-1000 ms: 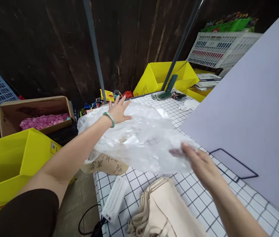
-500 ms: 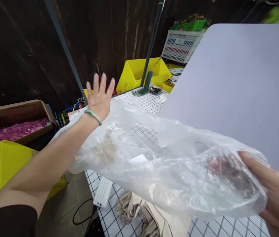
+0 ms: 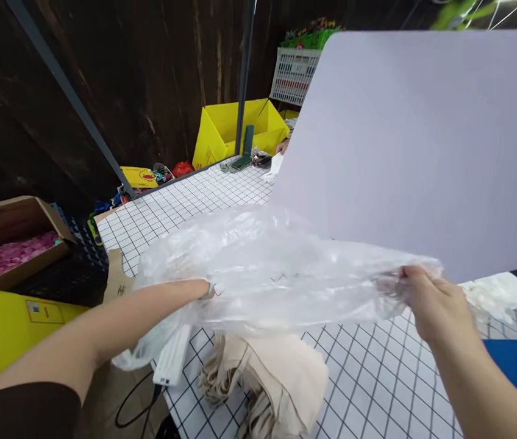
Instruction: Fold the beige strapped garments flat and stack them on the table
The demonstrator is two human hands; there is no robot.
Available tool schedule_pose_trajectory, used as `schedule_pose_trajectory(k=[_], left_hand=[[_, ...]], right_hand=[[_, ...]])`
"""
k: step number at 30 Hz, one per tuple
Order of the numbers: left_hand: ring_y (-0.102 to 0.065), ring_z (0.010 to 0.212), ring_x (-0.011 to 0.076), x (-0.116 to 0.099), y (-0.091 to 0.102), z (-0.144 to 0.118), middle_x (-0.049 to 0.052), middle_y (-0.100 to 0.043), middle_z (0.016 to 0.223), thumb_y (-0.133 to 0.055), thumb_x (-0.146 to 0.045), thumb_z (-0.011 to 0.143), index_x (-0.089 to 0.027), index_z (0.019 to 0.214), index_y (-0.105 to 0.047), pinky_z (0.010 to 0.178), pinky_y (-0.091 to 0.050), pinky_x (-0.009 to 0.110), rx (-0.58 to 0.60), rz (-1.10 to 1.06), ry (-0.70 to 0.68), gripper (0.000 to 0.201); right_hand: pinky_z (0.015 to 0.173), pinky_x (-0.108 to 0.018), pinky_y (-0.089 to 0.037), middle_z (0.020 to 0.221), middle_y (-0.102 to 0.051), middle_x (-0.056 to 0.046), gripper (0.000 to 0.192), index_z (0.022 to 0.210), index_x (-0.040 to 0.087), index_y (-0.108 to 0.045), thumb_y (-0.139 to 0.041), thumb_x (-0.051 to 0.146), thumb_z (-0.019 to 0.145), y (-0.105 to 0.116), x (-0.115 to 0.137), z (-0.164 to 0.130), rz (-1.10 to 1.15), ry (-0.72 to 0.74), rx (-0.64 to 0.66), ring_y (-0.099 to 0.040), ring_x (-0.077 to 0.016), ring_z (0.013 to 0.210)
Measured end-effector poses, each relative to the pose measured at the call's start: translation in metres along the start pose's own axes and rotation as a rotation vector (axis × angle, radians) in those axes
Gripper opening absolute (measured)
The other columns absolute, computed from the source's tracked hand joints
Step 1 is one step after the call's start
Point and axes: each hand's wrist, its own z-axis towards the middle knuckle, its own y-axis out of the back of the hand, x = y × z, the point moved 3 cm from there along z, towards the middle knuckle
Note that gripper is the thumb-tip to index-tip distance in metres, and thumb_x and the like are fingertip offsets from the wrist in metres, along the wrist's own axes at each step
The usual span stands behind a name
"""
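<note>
A large clear plastic bag (image 3: 267, 274) is stretched out sideways above the grid-patterned table (image 3: 185, 201). My right hand (image 3: 430, 302) pinches the bag's right end. My left forearm reaches into the bag from the left. My left hand (image 3: 201, 290) is covered by the plastic past the green bracelet, so its fingers do not show. Beige cloth bags (image 3: 286, 378) lie in a pile on the table right under the plastic bag.
A white power strip (image 3: 172, 358) hangs over the table's near-left edge. A big lavender board (image 3: 414, 146) stands at the right. Yellow bins (image 3: 235, 125) stand behind the table; another (image 3: 2, 329) and a cardboard box of pink pieces (image 3: 7, 256) are on the left.
My left hand dropped from its raised, spread position and went into the bag. The right hand pulled the bag's end up and tighter. The view shifted rightwards.
</note>
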Motion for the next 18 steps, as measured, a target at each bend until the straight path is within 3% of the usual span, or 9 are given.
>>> schedule_pose_trajectory(k=[2,4,5,6,9,11,14,16,18], left_hand=[[-0.071,0.085,0.0328,0.005,0.004,-0.007,0.007,-0.077,0.084,-0.087,-0.045,0.053,-0.021,0.077,-0.078,0.084,-0.056,0.048,0.245,0.032,0.018,0.035],[-0.070,0.094,0.0347,0.008,0.029,-0.014,0.007,-0.078,0.096,-0.089,-0.050,0.043,-0.025,0.078,-0.079,0.089,-0.054,0.045,0.386,0.054,-0.023,0.044],[-0.067,0.106,0.0346,0.008,0.049,-0.016,0.006,-0.076,0.111,-0.087,-0.059,0.043,-0.027,0.090,-0.080,0.096,-0.051,0.043,0.407,0.044,-0.061,0.056],[-0.060,0.120,0.0352,0.008,0.072,-0.019,0.006,-0.068,0.129,-0.081,-0.069,0.047,-0.029,0.109,-0.076,0.105,-0.045,0.043,0.382,0.028,-0.119,0.074],[-0.039,0.142,0.0291,0.004,0.148,-0.026,0.002,-0.043,0.155,-0.053,-0.083,0.070,-0.031,0.147,-0.046,0.118,-0.028,0.040,0.121,-0.142,-0.293,0.093],[-0.031,0.147,0.0261,0.001,0.192,-0.029,-0.001,-0.031,0.162,-0.035,-0.081,0.082,-0.032,0.154,-0.031,0.120,-0.024,0.040,-0.123,-0.249,-0.349,0.087],[-0.025,0.149,0.0283,-0.004,0.233,-0.028,0.001,-0.024,0.164,-0.034,-0.078,0.085,-0.029,0.153,-0.035,0.119,-0.024,0.041,-0.457,-0.204,-0.306,0.084],[-0.020,0.150,0.0329,-0.008,0.244,-0.021,0.002,-0.023,0.165,-0.045,-0.077,0.080,-0.028,0.146,-0.046,0.120,-0.021,0.047,-0.572,-0.053,-0.243,0.083],[-0.014,0.151,0.0374,-0.010,0.248,-0.011,0.001,-0.020,0.165,-0.057,-0.074,0.075,-0.029,0.141,-0.053,0.120,-0.015,0.055,-0.623,0.105,-0.175,0.080]], right_hand=[[0.058,-0.043,-0.050,0.086,-0.070,-0.020,0.037,0.104,0.014,-0.067,-0.054,0.044,0.085,0.003,0.002,-0.002,-0.183,0.021,-0.156,-0.068,-0.0323,0.075],[0.075,-0.046,-0.051,0.105,-0.068,-0.021,0.044,0.121,0.014,-0.061,-0.055,0.038,0.085,-0.008,0.031,-0.025,-0.228,0.393,-0.251,-0.066,-0.0330,0.095],[0.084,-0.045,-0.051,0.113,-0.066,-0.020,0.045,0.127,0.015,-0.058,-0.052,0.037,0.088,-0.022,0.050,-0.043,-0.197,0.609,-0.225,-0.064,-0.0313,0.104],[0.088,-0.043,-0.050,0.112,-0.068,-0.017,0.042,0.127,0.018,-0.058,-0.046,0.035,0.092,-0.045,0.070,-0.063,-0.164,0.819,-0.032,-0.064,-0.0281,0.105],[0.095,-0.039,-0.048,0.131,-0.062,-0.016,0.054,0.143,0.020,-0.048,-0.041,0.043,0.095,-0.142,0.111,-0.112,-0.289,0.952,0.783,-0.061,-0.0265,0.117],[0.108,-0.049,-0.038,0.152,-0.042,-0.019,0.079,0.155,0.018,-0.032,-0.049,0.058,0.088,-0.207,0.117,-0.115,-0.528,0.809,1.062,-0.043,-0.0349,0.138],[0.115,-0.065,-0.015,0.164,-0.015,-0.020,0.128,0.160,0.019,-0.008,-0.074,0.069,0.062,-0.278,0.102,-0.082,-0.819,0.720,1.040,-0.010,-0.0443,0.150],[0.114,-0.065,-0.018,0.163,-0.018,-0.020,0.126,0.160,0.018,-0.008,-0.073,0.069,0.065,-0.307,0.085,-0.059,-0.830,0.722,0.987,-0.015,-0.0437,0.148],[0.111,-0.058,-0.028,0.158,-0.031,-0.022,0.101,0.157,0.016,-0.021,-0.066,0.059,0.079,-0.322,0.072,-0.047,-0.799,0.752,0.942,-0.030,-0.0397,0.143]])
